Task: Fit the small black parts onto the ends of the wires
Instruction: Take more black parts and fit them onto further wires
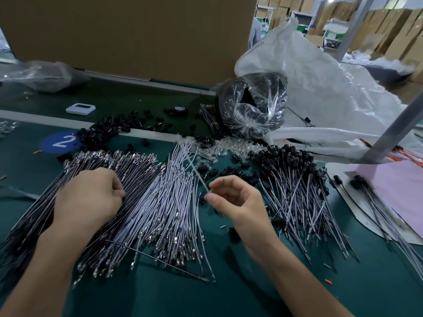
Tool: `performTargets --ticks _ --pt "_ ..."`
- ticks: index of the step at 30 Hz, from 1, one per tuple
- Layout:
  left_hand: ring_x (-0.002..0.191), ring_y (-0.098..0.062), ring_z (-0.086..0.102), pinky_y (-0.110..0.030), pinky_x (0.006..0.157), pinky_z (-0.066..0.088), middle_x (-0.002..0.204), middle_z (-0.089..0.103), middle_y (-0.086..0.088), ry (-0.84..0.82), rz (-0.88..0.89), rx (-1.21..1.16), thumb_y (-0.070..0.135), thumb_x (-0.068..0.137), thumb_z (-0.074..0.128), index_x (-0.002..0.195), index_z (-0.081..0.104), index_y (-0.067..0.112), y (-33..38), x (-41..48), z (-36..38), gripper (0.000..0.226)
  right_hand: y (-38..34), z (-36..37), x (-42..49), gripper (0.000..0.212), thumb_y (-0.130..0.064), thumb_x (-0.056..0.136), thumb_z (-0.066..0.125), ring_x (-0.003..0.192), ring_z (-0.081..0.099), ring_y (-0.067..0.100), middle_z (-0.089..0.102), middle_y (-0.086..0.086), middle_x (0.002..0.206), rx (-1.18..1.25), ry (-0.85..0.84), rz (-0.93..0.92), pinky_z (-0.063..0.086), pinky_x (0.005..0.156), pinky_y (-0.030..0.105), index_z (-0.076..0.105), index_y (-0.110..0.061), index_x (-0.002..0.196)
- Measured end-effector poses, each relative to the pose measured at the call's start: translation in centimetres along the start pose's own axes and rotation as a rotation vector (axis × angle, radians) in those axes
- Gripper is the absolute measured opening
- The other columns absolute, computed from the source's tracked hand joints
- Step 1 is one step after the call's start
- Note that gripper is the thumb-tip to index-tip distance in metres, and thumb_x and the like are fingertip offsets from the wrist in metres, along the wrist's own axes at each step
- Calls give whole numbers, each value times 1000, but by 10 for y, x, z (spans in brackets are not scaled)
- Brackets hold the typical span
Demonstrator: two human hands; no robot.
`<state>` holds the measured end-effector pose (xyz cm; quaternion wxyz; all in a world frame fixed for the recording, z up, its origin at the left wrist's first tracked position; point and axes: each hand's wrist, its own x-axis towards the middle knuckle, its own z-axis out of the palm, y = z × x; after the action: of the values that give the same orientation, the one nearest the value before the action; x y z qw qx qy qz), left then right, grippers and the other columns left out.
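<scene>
White wire [197,172] is pinched between thumb and forefinger of right hand [235,202], over the fanned bundle; fingers of left hand [89,197] are curled into the dark wires [34,216], grip unclear. Wire is judged light and limp: best held near its tip. Small black parts [229,173] lie scattered just beyond.

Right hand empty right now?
No, the right hand pinches a white wire between thumb and forefinger.

Matt green cloth covers the bench [160,294], shiny metal tips the pale plastic-coated wires [164,202], and a glossy clear plastic bag [254,106] crinkles beside brown cardboard [128,33].
</scene>
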<state>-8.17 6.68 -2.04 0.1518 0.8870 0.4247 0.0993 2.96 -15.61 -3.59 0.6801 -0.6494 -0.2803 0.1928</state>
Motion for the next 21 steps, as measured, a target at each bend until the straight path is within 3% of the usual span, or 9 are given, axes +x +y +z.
performTargets --ticks 4,9,12,16,19,21 --pt "68 -22 52 -33 61 41 71 57 3 148 66 -72 21 96 60 83 59 23 16 -8 -7 13 0 -3 1 25 1 90 64 68 57 5 65 -6 77 49 14 19 48 63 16 73 -19 101" --pt "73 -25 63 -39 68 52 78 71 0 308 248 -191 22 92 64 93 65 21 42 -19 -17 1 -2 -6 1 17 -7 94 61 62 54 7 62 -3 69 29 10 3 48 61 18 75 -15 87" --pt "84 -27 64 -38 81 49 85 73 -2 246 253 36 25 94 62 99 69 22 47 -19 -18 9 -3 -7 0 17 -16 95 60 61 53 8 61 -2 68 3 21 -17 47 60 17 74 -13 87" --pt "73 -24 63 -32 66 50 76 65 -1 35 105 262 14 88 59 84 71 20 36 -16 -20 14 -2 -8 1 17 -16 95 61 62 52 5 62 -6 68 -51 26 -37 45 62 15 75 -16 86" --pt "61 -20 64 -33 66 54 71 66 1 -32 118 -43 17 92 63 80 71 24 25 -7 -23 16 -1 -6 0 15 -12 95 62 65 56 4 65 -9 69 -107 50 -78 46 62 16 75 -18 91" --pt "54 -15 61 -26 58 46 58 65 8 -37 214 -314 25 88 70 74 72 30 26 -7 -28 15 0 -6 0 13 -11 93 65 64 55 3 67 -8 73 -217 122 -175 45 60 17 76 -17 94"
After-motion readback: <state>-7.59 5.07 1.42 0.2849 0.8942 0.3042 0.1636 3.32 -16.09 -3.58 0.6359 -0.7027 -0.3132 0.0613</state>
